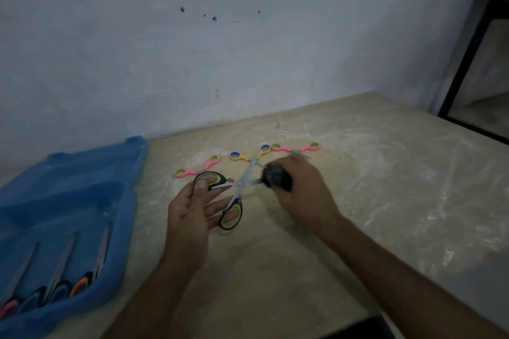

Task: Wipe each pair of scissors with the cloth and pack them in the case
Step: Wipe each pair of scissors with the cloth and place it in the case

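Black-and-green scissors (232,195) are spread open above the table. My left hand (192,209) holds them by the handles, thumb through the upper loop and fingers by the lower one. My right hand (300,187) grips a dark cloth (276,177) bunched around one blade. An open blue case (66,217) lies at the left with several scissors (80,278) lying inside. On the table behind my hands lie pink scissors (197,169), yellow-and-blue scissors (249,154) and another pink pair (296,147).
A beige marbled table (358,201) runs to a pale wall at the back. A dark frame (468,69) stands at the right. The table's front edge shows at the lower right.
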